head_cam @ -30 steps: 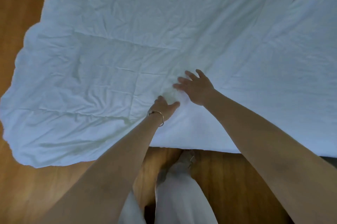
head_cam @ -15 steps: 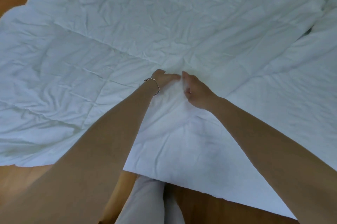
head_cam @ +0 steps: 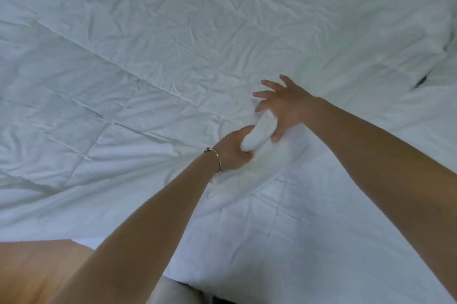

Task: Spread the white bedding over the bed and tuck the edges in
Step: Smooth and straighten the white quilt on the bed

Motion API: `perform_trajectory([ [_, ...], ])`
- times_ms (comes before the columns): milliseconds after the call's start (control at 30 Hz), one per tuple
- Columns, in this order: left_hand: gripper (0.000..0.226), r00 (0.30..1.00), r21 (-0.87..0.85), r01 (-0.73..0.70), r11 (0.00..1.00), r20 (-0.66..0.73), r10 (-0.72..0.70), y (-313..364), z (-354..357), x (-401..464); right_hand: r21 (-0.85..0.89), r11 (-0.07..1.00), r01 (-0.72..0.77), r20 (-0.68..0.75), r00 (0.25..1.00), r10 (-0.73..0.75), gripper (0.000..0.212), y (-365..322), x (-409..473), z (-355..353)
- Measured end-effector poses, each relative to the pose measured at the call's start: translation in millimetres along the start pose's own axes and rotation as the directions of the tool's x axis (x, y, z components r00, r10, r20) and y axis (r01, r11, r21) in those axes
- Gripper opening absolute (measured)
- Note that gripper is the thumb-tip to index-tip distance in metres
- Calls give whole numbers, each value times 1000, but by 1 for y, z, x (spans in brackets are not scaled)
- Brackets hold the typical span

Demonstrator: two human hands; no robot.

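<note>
My left hand [head_cam: 235, 149] grips a bunched fold of the white bedding [head_cam: 148, 56], which lies crumpled across the bed, its near edge hanging by the wooden floor [head_cam: 37, 271]. My right hand [head_cam: 284, 105] is spread wide, fingers straight, thumb against the fold. To do this well, I should pull the fold taut and sweep my flat palm outward, chasing creases toward the edges before tucking.

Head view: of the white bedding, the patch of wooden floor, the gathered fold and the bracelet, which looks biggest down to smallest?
1. white bedding
2. wooden floor
3. gathered fold, gripped by the left hand
4. bracelet
</note>
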State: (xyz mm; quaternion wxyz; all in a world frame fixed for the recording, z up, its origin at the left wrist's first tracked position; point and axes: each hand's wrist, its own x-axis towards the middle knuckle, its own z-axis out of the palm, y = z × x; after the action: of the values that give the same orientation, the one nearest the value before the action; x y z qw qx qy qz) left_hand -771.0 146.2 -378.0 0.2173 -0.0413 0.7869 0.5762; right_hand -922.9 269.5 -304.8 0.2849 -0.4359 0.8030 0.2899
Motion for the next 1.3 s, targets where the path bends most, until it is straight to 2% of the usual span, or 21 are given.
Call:
perform_trajectory([
  [67,64,999,-48,19,999,32,-17,0,10,-10,-19,999,-43,111,993,44,100,13,-2,-1],
  [133,66,995,-158,93,983,45,-87,-3,17,-23,165,979,-121,166,982,93,92,13,-13,10],
  [200,63,981,-346,192,918,92,-171,-9,30,-43,376,916,-140,177,981,78,81,-3,-35,38],
  [300,45,916,-639,402,656,289,-280,-26,72,-83,564,809,-168,210,976,56,78,-38,-83,106],
  [367,42,870,-723,491,487,370,-327,-40,108,-109,615,771,-166,229,973,26,75,-66,-119,159],
  [433,47,839,-748,530,400,394,-375,-50,138,-129,610,774,-170,260,966,7,77,-93,-152,204],
  [467,45,835,-739,533,412,382,-397,-51,149,-136,610,774,-171,266,964,3,75,-104,-164,221],
  [567,34,854,-634,505,586,268,-446,-48,165,-148,671,721,-174,242,970,9,65,-115,-177,240],
  [633,32,857,-603,490,630,200,-475,-42,168,-146,698,696,-170,240,971,-3,65,-110,-174,239],
  [700,33,859,-554,489,673,171,-483,-35,171,-137,691,710,-139,251,966,-55,68,-105,-172,235],
  [800,35,873,-481,480,733,180,-454,-18,184,-118,613,790,-21,256,951,-173,69,-97,-179,227],
  [833,33,878,-464,475,748,189,-440,-12,191,-110,523,850,58,250,943,-218,71,-91,-181,223],
  [900,31,884,-436,466,770,208,-418,5,210,-93,170,949,267,209,931,-299,84,-71,-186,217],
  [967,32,901,-434,433,790,211,-378,26,226,-79,-156,925,347,154,933,-324,91,-44,-188,207],
  [1033,32,924,-429,381,819,201,-325,44,244,-61,-314,882,351,102,936,-337,93,-13,-189,196],
  [1100,39,951,-416,308,855,168,-260,62,261,-43,-370,867,335,48,938,-342,96,16,-187,184],
  [1133,50,965,-421,261,869,130,-227,70,268,-36,-347,881,321,14,941,-338,97,28,-185,178],
  [1200,61,980,-490,178,853,12,-197,84,276,-16,-166,933,319,-82,938,-336,104,43,-179,176],
  [1267,58,972,-556,122,822,-102,-214,101,278,1,145,923,356,-194,925,-326,110,54,-175,184],
  [1300,59,963,-567,103,817,-147,-224,108,276,12,307,877,369,-264,919,-294,111,59,-176,189],
])
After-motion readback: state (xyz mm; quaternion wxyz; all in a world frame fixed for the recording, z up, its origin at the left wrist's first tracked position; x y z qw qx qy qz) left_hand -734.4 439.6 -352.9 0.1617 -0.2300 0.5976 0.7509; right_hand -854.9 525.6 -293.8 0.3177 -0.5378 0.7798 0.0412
